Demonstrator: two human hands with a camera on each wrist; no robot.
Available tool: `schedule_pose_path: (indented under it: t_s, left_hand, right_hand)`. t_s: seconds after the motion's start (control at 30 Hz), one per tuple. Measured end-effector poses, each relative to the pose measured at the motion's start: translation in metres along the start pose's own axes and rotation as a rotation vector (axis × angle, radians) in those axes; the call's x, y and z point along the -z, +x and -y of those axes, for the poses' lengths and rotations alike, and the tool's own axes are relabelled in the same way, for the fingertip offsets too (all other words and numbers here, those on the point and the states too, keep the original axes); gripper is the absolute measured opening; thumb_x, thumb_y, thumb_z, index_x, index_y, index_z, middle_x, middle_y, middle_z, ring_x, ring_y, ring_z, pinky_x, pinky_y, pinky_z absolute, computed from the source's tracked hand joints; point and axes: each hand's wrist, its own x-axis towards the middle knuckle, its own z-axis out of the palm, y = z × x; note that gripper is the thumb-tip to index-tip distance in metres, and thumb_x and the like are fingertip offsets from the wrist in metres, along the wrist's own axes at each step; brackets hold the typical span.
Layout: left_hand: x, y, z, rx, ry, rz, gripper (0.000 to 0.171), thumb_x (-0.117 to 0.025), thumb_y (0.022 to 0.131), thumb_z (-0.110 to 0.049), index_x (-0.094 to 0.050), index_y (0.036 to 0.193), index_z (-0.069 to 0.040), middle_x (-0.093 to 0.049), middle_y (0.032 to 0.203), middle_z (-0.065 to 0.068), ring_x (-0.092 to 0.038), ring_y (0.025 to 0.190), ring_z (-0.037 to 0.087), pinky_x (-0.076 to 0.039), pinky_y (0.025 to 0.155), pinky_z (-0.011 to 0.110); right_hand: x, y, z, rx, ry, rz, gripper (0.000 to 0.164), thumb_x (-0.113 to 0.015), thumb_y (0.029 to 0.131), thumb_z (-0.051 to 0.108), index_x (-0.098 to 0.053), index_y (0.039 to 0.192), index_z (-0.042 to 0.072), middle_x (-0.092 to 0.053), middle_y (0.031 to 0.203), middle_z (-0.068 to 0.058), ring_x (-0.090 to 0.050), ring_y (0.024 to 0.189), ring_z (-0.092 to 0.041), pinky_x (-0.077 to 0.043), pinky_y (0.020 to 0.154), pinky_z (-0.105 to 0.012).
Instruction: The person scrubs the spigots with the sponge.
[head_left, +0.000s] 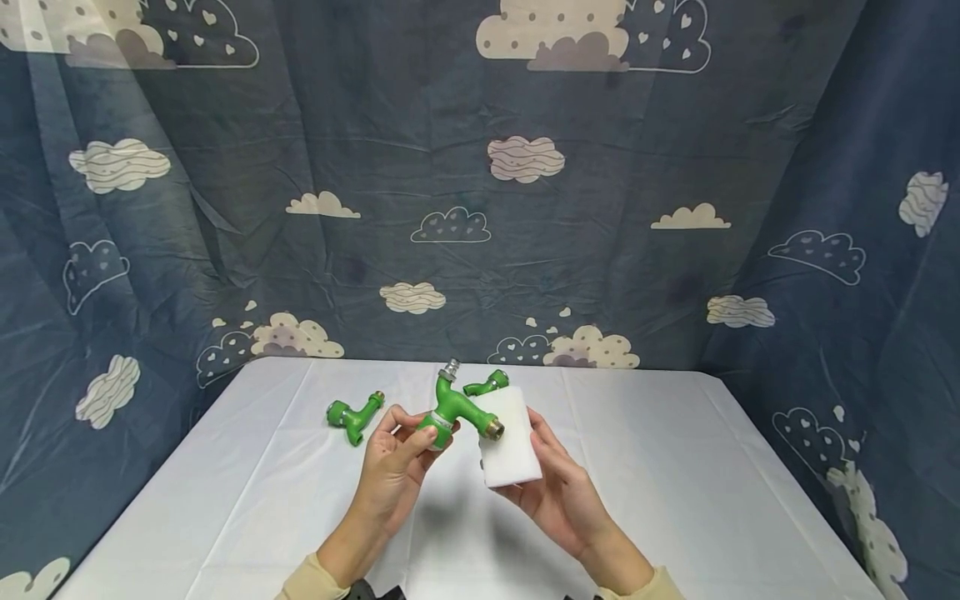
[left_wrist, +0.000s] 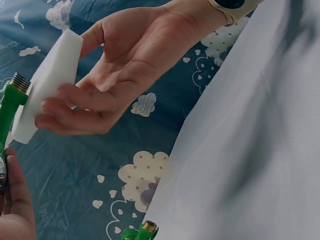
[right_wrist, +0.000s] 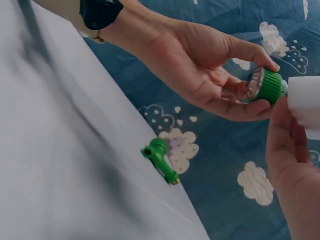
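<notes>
My left hand grips a green tap by its ribbed round knob, thumb on the near side. The tap has a metal nozzle pointing up and a brass threaded end pointing right. A white sponge block is in my right hand, held upright by its edges between thumb and fingers. In the head view the threaded end overlaps the sponge's upper left face. In the left wrist view this end is right at the sponge's flat side. Both hands are raised above the white table.
Another green tap lies on the white-covered table to the left. A third green tap lies behind the sponge, partly hidden by it. Dark blue cloth with cloud prints hangs behind the table and along both sides.
</notes>
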Motion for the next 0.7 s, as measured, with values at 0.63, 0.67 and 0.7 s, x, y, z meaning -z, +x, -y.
schedule_pose_path:
  t_s: [0.63,0.67,0.7]
  left_hand:
    - [0.000,0.002,-0.001,-0.023,0.012,-0.134,0.027,-0.066,0.099,0.008,-0.056,0.091,-0.016,-0.073,0.113,0.002,-0.081,0.102,0.021,-0.066,0.095,0.029]
    - [-0.002,0.002,-0.001,-0.013,0.006,-0.131,0.027,-0.066,0.099,0.008,-0.056,0.090,-0.016,-0.074,0.112,0.002,-0.082,0.102,0.021,-0.066,0.096,0.030]
    - [-0.003,0.001,0.000,-0.004,0.001,-0.126,0.028,-0.066,0.099,0.008,-0.056,0.090,-0.016,-0.075,0.111,0.002,-0.082,0.102,0.021,-0.065,0.097,0.031]
  right_hand:
    - [-0.004,0.003,-0.005,0.709,-1.059,-0.257,0.057,-0.067,0.100,-0.006,-0.052,0.152,0.007,-0.058,0.142,-0.008,-0.061,0.125,-0.011,-0.058,0.104,-0.023]
    - [-0.005,0.003,-0.008,0.768,-1.141,-0.267,0.058,-0.071,0.096,-0.006,-0.054,0.150,0.007,-0.057,0.142,-0.010,-0.059,0.126,-0.012,-0.058,0.104,-0.024]
    - [-0.006,0.004,-0.011,0.814,-1.211,-0.284,0.059,-0.075,0.094,-0.005,-0.057,0.148,0.009,-0.057,0.142,-0.011,-0.059,0.127,-0.013,-0.059,0.103,-0.026]
